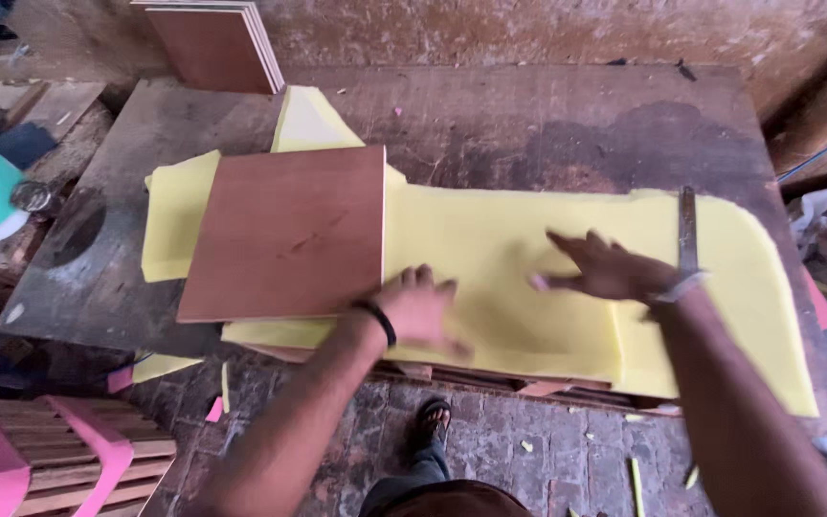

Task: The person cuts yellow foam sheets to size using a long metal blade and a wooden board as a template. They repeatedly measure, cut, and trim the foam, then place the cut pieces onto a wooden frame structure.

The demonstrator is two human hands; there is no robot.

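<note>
Left hand point(420, 308) flat and open, pressing at the near right corner of the brown board point(287, 233). Right hand point(610, 270) spread open on the yellow foam sheet point(490, 249), gripping nothing. Foam running long left to right across the workbench point(547, 124), under the board, closer to the right hand.

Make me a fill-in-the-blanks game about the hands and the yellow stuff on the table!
1. Both hands press flat on a sheet of foam that is ____ in colour.
2. A square brown board lies on the foam, right beside the ____ hand.
3. The right hand has its fingers spread and holds ____.
4. The black band is worn on the ____ wrist.

Missing words: yellow; left; nothing; left
</note>
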